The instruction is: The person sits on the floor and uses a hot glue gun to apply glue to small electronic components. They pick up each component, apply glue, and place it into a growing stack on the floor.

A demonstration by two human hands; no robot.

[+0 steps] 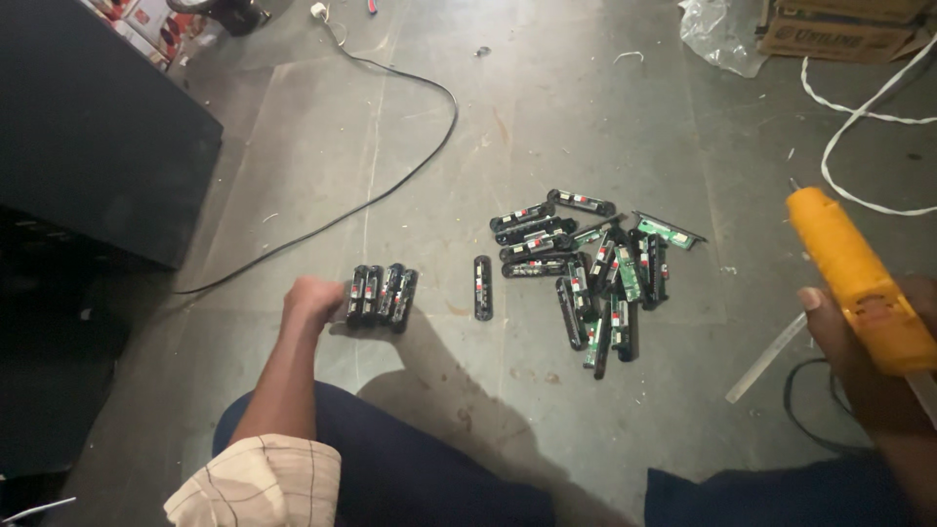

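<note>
Hands: left (310, 298) fisted beside black strips (381, 295); right (859, 342) grips glue gun (859, 278).

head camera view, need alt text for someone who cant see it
A person seated on a grey floor holds a yellow glue gun in the right hand, while the left hand grips a row of black panel modules. A loose pile of modules lies between.

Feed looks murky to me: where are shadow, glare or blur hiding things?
Head view: dim light; a broad shadow falls on the grey floor below the left hand; the orange glue gun in the right hand is slightly soft; faint sheen, no real glare.
</note>
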